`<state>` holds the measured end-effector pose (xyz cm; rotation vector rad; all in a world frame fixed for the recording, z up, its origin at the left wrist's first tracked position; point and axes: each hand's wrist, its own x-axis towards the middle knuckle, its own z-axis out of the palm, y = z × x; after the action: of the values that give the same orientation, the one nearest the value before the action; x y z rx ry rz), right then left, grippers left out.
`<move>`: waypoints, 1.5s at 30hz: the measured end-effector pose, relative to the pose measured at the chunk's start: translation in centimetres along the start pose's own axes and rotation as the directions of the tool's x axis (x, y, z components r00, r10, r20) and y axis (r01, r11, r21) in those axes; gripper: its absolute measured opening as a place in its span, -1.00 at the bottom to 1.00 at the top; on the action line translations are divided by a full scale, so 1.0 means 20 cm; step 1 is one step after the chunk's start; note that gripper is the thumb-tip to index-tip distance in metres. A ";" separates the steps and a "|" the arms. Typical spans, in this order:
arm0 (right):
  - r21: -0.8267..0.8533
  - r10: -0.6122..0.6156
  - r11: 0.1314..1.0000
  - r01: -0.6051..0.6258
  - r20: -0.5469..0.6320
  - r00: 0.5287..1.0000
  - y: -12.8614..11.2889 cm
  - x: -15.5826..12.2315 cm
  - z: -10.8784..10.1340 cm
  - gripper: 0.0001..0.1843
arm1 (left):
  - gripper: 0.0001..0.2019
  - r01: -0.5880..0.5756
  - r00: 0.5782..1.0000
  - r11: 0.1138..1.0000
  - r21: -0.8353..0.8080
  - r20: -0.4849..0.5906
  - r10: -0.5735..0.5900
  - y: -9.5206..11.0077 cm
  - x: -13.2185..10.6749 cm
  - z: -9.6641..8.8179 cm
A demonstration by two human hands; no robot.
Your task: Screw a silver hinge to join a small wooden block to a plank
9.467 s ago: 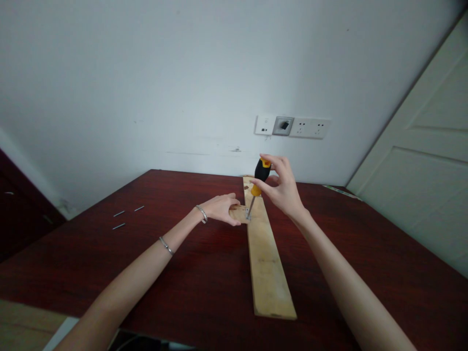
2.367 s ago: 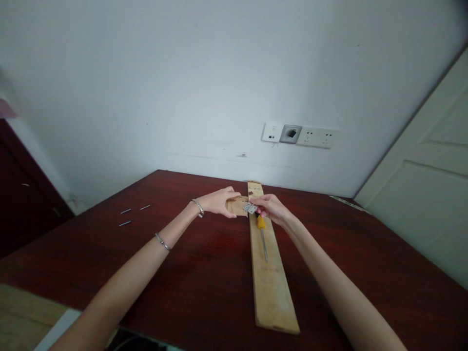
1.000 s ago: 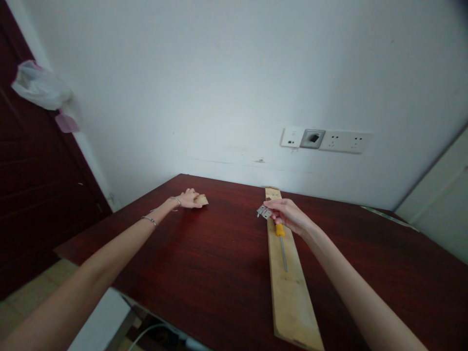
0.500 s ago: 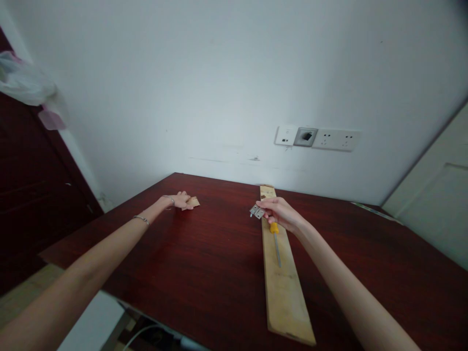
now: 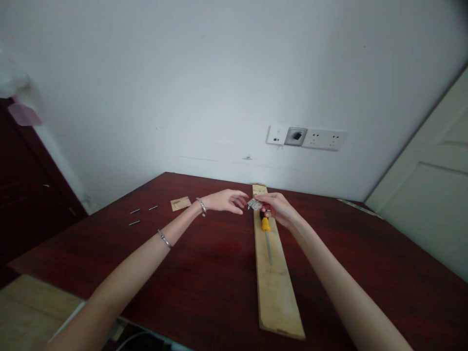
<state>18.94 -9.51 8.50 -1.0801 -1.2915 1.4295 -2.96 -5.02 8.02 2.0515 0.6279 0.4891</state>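
Between the fingertips of my right hand (image 5: 278,209) is a small silver metal hinge (image 5: 255,204), held above a long wooden board (image 5: 278,292). My left hand (image 5: 228,201) reaches toward the hinge from the left, fingers apart and holding nothing; a slight gap seems to lie between its fingertips and the metal. Beneath my right hand a screwdriver (image 5: 266,224) with a yellow and black handle rests lengthwise on the board, its handle end partly covered. A small flat wooden piece (image 5: 180,204) lies on the table behind my left wrist.
Several screws or similar metal pins (image 5: 134,223) lie on the left of the dark red table (image 5: 204,273). Sockets (image 5: 306,138) are set in the wall behind. A flat strip (image 5: 360,208) lies at the back right, near a white door (image 5: 431,180).
My left hand has let go of the small wooden piece and moved right, close to the hinge. My right hand still holds the hinge. The view has shifted slightly, and metal pins now show.
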 end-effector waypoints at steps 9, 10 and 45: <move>-0.001 -0.039 0.999 0.039 -0.035 0.999 -0.04 0.00 -0.06 -0.76 | -0.56 -0.183 0.970 0.966 -0.184 -0.192 0.147 0.05 0.12 0.16; -0.001 -0.043 0.999 0.043 -0.038 0.998 -0.03 0.00 -0.07 -0.76 | -0.57 -0.179 0.969 0.966 -0.184 -0.205 0.141 0.05 0.12 0.16; -0.226 -0.225 0.958 0.177 -0.207 0.952 0.01 0.04 -0.05 -0.71 | -0.61 -0.223 0.924 0.821 -0.525 -0.382 0.006 -0.01 0.14 0.27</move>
<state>19.69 -8.49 8.10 -1.1748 -1.3565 1.0026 2.16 -6.73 5.32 1.4424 0.4924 1.0191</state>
